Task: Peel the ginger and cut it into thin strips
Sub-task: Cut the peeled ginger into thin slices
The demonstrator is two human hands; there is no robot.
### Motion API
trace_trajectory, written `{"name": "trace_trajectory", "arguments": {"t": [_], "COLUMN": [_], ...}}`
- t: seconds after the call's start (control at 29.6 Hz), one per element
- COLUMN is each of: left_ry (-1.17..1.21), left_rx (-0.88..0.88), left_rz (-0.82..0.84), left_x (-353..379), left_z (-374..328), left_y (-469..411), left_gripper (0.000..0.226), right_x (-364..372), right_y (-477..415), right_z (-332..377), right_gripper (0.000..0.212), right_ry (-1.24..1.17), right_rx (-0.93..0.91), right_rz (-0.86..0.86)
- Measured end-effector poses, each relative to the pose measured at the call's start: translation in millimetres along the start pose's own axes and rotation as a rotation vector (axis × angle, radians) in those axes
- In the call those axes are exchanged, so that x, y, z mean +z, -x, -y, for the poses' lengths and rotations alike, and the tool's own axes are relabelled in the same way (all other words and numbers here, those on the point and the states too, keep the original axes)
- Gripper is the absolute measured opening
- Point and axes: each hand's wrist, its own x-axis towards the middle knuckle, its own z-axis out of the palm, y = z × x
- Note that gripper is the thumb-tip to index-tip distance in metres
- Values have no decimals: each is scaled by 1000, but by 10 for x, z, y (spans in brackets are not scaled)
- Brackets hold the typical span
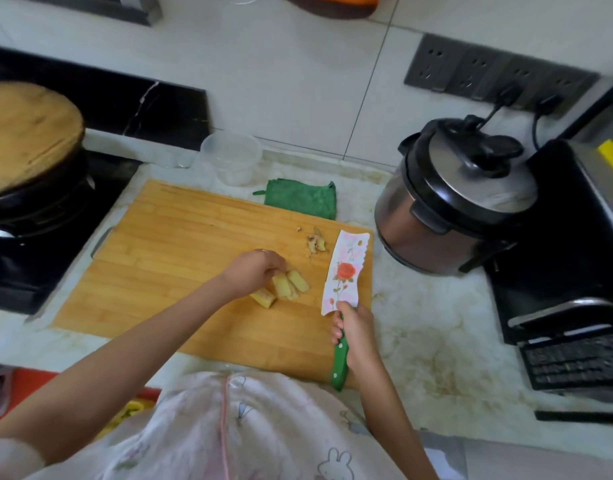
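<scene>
Countertop [436,323]: pale and marbled, stained; it bears everything below.
Cutting board [180,258]: bamboo, lying flat on the countertop in front of the person, with a metal handle on its left edge.
Black pot [38,202]: left of the board, covered by a round wooden lid [24,133], so its contents are hidden.
Electric cooker [447,209]: steel body with its black lid closed, just beyond the board's right far corner; contents hidden.
Left hand [253,268]: reaches over the middle of the board, fingers bent down and bunched, the fingertips pinching the top of 1 of the ginger pieces.
Right hand [355,332]: wrapped tightly round the green handle of the knife, near the board's right edge.
Knife [345,271]: broad white blade printed with a red rose, broad side facing up, tip pointing away from the person; whether it touches the board I cannot tell.
Plastic container [234,157]: translucent, upright, open-topped, just past the board's far edge; I cannot tell what it holds.
Green cloth [301,199]: folded, touching the board's far edge, right of the container.
Ginger pieces [287,285]: several pale yellow peeled pieces clustered on the board under and just right of the left fingertips, left of the blade and apart from it.
Peel scraps [315,242]: small brownish heap on the board beyond the ginger, beside the blade's tip.
</scene>
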Motion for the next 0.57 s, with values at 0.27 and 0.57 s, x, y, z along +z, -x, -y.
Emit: {"name": "trace_trajectory", "arguments": {"t": [0.27,0.57], "left_ry": [-315,1047], "left_rx": [38,-456], "left_rz": [159,-284], "left_x": [60,30], "left_z": [99,41], "left_y": [376,460], "left_gripper": [48,15], "right_x": [160,229], "right_y": [47,116], "right_z": [1,-50], "right_gripper": [20,18], "right_ry": [74,113], "right_rx": [-24,-50], "right_rz": [63,113]}}
